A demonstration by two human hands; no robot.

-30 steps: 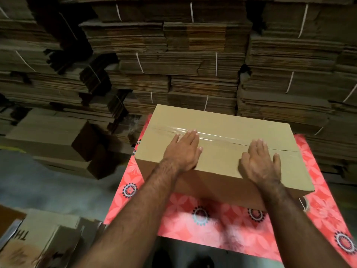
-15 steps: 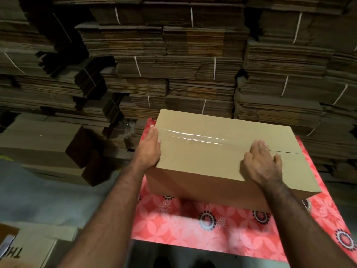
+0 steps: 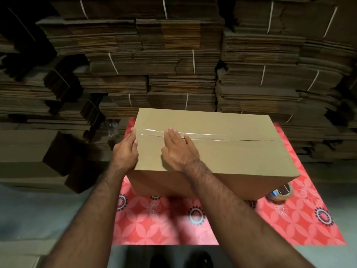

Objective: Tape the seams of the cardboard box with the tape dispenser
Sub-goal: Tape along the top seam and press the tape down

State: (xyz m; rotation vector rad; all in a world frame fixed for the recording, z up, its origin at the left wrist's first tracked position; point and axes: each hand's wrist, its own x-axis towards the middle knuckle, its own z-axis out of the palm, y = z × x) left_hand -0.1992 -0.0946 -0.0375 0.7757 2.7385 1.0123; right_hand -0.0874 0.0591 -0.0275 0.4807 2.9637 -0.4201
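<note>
A closed cardboard box (image 3: 222, 155) sits on a red patterned cloth (image 3: 289, 225). Clear tape (image 3: 201, 135) covers the left part of the top seam; the right part of the seam shows bare. My left hand (image 3: 125, 151) wraps the box's left top edge, thumb on the taped end. My right hand (image 3: 178, 149) lies flat on the lid, fingers spread, fingertips on the tape. A roll of tape (image 3: 280, 193) lies on the cloth by the box's near right corner, partly hidden by the box.
Strapped bundles of flattened cardboard (image 3: 173, 64) are stacked high right behind the table. Assembled brown boxes (image 3: 38, 157) stand on the floor at the left. Grey floor lies on the near left.
My right hand slid left along the lid from the right part to the taped seam near the left end. My left hand went from the lid to the left edge and stays there.
</note>
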